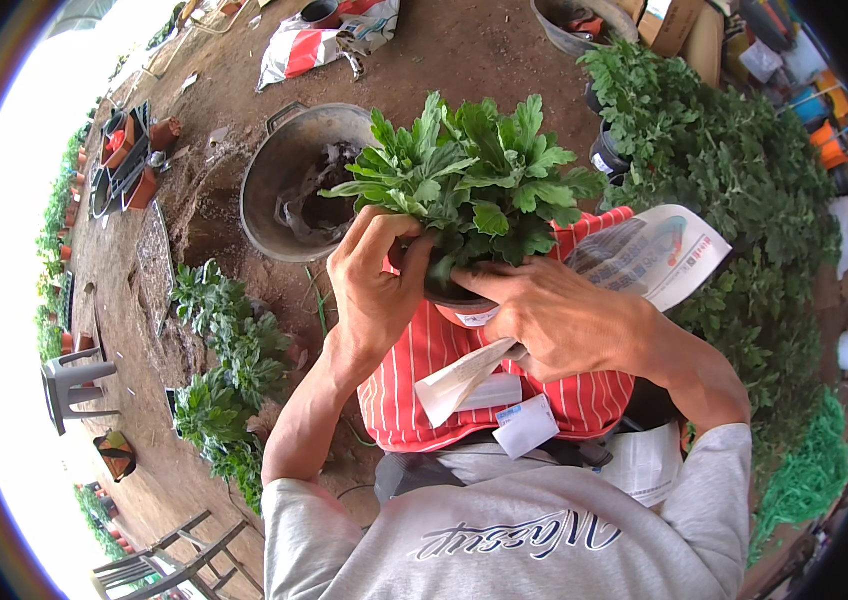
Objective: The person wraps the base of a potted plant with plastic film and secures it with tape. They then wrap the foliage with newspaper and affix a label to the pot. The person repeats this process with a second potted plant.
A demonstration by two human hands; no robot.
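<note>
A leafy green plant [480, 165], chrysanthemum-like, stands upright in a reddish pot [454, 313] before me, over a red-and-white striped apron [424, 360]. My left hand [379, 281] is at the plant's left base, thumb and fingers pinched together; leaves hide what lies between them. With its index finger extended, my right hand [551, 319] reaches over the near pot rim among the lower leaves. Its curled fingers hold a folded paper strip [461, 382]. A printed sheet or sleeve [656, 255] lies beyond the right wrist. White paper pieces [525, 426] rest on my lap.
A wide grey basin [259, 191] sits ahead on bare soil. Dense leafy plants [724, 172] crowd the right side; more plants [225, 375] stand at left. A grey stool [75, 386], a soil-type bag [304, 52] and green shredded strands [806, 465] lie farther out.
</note>
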